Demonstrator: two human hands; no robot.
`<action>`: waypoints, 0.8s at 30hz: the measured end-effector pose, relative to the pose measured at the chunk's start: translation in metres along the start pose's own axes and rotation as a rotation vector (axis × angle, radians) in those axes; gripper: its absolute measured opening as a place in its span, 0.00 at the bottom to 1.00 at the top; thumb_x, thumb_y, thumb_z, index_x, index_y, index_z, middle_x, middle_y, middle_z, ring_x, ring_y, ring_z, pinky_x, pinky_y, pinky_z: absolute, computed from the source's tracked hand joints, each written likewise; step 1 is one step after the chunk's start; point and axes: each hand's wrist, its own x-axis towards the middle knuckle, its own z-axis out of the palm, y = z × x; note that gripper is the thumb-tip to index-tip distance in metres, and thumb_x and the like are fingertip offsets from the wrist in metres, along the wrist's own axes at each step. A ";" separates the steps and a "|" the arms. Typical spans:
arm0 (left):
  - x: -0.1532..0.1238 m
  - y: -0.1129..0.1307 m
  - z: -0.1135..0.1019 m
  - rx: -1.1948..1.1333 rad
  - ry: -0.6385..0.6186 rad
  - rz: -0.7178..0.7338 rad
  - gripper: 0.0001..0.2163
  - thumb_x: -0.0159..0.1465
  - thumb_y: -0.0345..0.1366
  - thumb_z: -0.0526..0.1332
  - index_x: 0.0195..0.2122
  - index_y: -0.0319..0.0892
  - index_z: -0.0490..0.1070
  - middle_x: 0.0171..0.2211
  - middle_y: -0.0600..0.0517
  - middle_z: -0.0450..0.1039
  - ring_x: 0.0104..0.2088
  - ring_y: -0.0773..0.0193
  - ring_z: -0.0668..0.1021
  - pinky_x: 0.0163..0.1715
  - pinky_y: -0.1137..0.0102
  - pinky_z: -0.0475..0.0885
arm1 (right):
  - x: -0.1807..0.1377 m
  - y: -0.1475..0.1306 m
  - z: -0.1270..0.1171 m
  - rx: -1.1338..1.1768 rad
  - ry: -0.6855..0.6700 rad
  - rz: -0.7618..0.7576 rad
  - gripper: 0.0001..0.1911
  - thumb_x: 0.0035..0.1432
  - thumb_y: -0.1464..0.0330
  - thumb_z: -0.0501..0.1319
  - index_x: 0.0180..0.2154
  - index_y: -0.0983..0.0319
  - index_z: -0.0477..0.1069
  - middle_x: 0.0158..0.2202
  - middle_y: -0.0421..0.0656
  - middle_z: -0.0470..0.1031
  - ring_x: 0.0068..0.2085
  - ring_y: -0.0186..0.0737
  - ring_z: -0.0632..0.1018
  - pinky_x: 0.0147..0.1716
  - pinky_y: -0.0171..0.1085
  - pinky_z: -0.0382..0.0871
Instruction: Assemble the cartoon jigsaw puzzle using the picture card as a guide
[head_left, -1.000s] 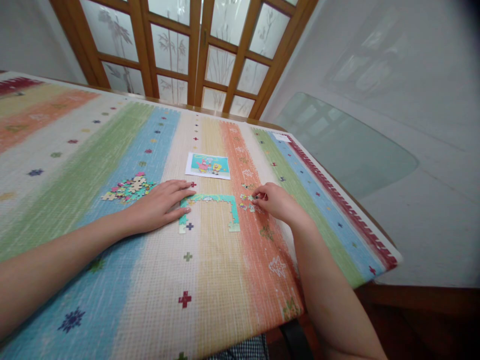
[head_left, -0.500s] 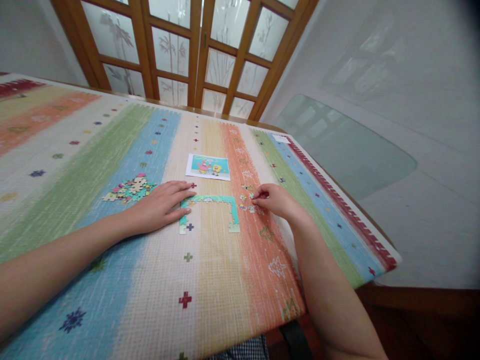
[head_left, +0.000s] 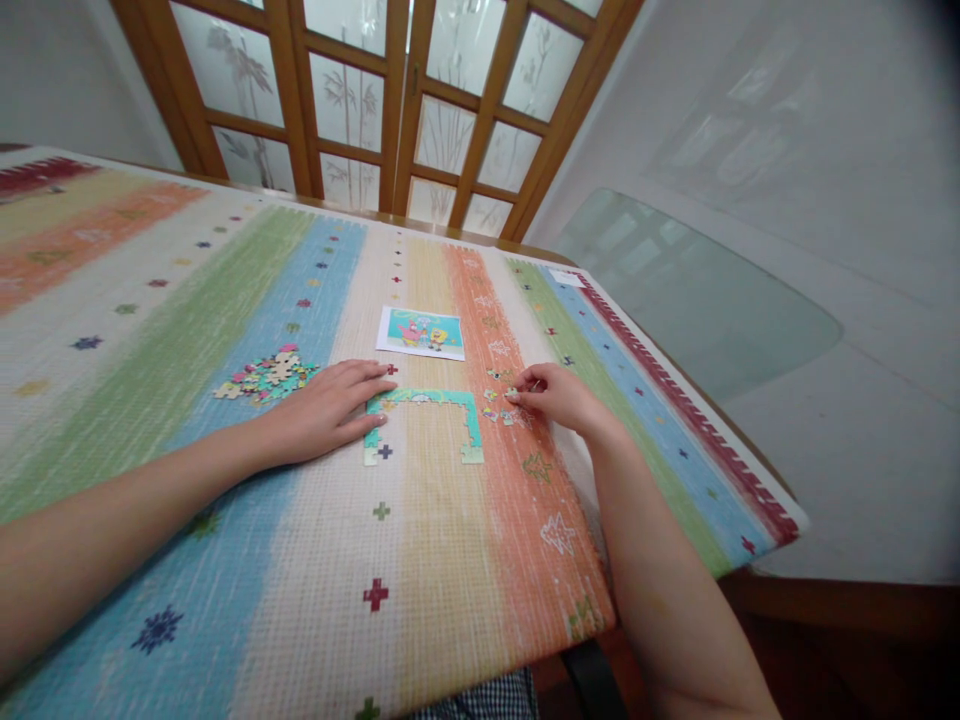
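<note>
A partly joined jigsaw border (head_left: 424,397) in turquoise lies on the cloth, made up of a top row and two sides. My left hand (head_left: 330,408) rests flat and open, fingers apart, its fingertips at the border's left side. To the right of the border, my right hand (head_left: 551,397) pinches a small puzzle piece (head_left: 511,393) between thumb and index finger, low over the orange stripe. Several loose pieces (head_left: 490,412) lie around those fingertips. Left of my left hand sits a heap of mixed puzzle pieces (head_left: 270,374), partly behind the hand.
Beyond the border lies a picture card (head_left: 421,334) with cartoon figures. A striped tablecloth (head_left: 322,560) covers the table, whose corner is at the right. Wooden doors with glass panes (head_left: 345,100) stand behind it, and a white wall (head_left: 750,200) is at the right.
The whole view has shifted slightly. My right hand stays by the loose pieces with its pinch a little changed; my left hand keeps its place at the border.
</note>
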 end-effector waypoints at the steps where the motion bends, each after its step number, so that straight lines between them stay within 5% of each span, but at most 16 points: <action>1: 0.000 0.000 0.000 0.001 -0.002 -0.002 0.23 0.73 0.49 0.52 0.65 0.46 0.64 0.66 0.43 0.62 0.66 0.49 0.64 0.65 0.51 0.59 | 0.000 0.000 0.000 0.020 0.014 0.011 0.07 0.53 0.66 0.68 0.32 0.62 0.73 0.26 0.40 0.75 0.27 0.35 0.73 0.28 0.34 0.64; 8: 0.000 0.000 0.000 0.004 0.002 0.004 0.22 0.73 0.49 0.53 0.65 0.46 0.63 0.67 0.43 0.61 0.66 0.50 0.64 0.65 0.52 0.59 | -0.020 -0.037 0.005 0.223 0.016 -0.122 0.04 0.55 0.70 0.65 0.34 0.61 0.73 0.28 0.41 0.77 0.30 0.36 0.76 0.30 0.34 0.67; 15: 0.001 0.004 -0.001 -0.026 0.022 0.005 0.22 0.72 0.48 0.54 0.64 0.45 0.65 0.67 0.44 0.62 0.66 0.51 0.64 0.66 0.53 0.58 | -0.055 -0.117 0.063 0.293 -0.157 -0.342 0.02 0.57 0.71 0.67 0.34 0.59 0.79 0.30 0.39 0.79 0.31 0.34 0.76 0.32 0.34 0.67; 24: 0.001 0.005 -0.005 -0.049 0.012 0.003 0.20 0.74 0.44 0.50 0.63 0.44 0.66 0.67 0.44 0.62 0.67 0.53 0.64 0.67 0.54 0.57 | -0.057 -0.131 0.094 0.298 -0.116 -0.373 0.03 0.59 0.72 0.68 0.33 0.59 0.79 0.32 0.40 0.80 0.34 0.36 0.75 0.37 0.36 0.67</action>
